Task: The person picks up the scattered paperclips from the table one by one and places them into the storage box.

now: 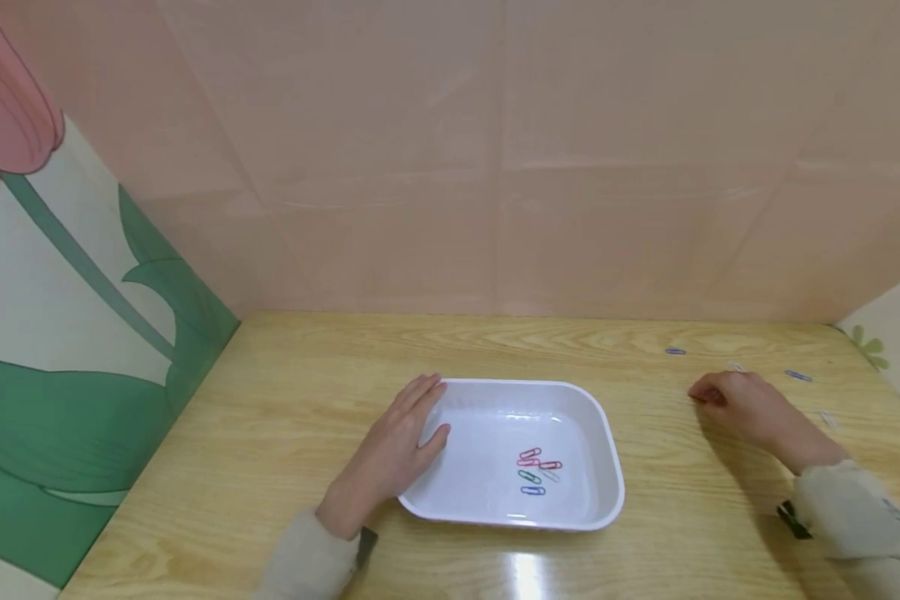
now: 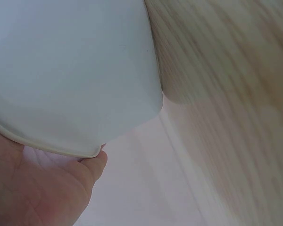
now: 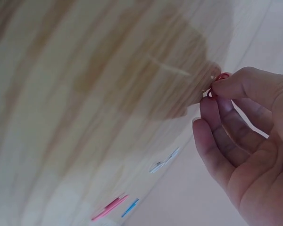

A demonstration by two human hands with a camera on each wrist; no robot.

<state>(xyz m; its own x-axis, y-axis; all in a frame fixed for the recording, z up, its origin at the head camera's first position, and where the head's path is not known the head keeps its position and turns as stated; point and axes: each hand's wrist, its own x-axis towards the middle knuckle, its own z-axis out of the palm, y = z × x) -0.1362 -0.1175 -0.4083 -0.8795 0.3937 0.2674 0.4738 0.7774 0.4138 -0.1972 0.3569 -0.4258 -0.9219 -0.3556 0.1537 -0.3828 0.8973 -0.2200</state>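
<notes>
A white tray (image 1: 480,500) lies on the wooden table, with several coloured paper clips (image 1: 529,477) in its right half. My left hand (image 1: 390,450) holds the tray's left rim, its thumb over the inner side and its fingers near the far left corner. In the left wrist view, a fingertip touches the rim's outer corner. My right hand (image 1: 746,412) is to the right of the tray, just above the table. Between thumb and fingertips it pinches a red paper clip (image 3: 221,76), partly hidden by the fingers.
Around the right hand lie a blue paper clip (image 1: 675,351), another blue paper clip (image 1: 798,376) and a pale paper clip (image 1: 827,420). The right wrist view also has a pink paper clip (image 3: 109,207). A pinkish sheet (image 1: 495,167) covers the wall behind the table.
</notes>
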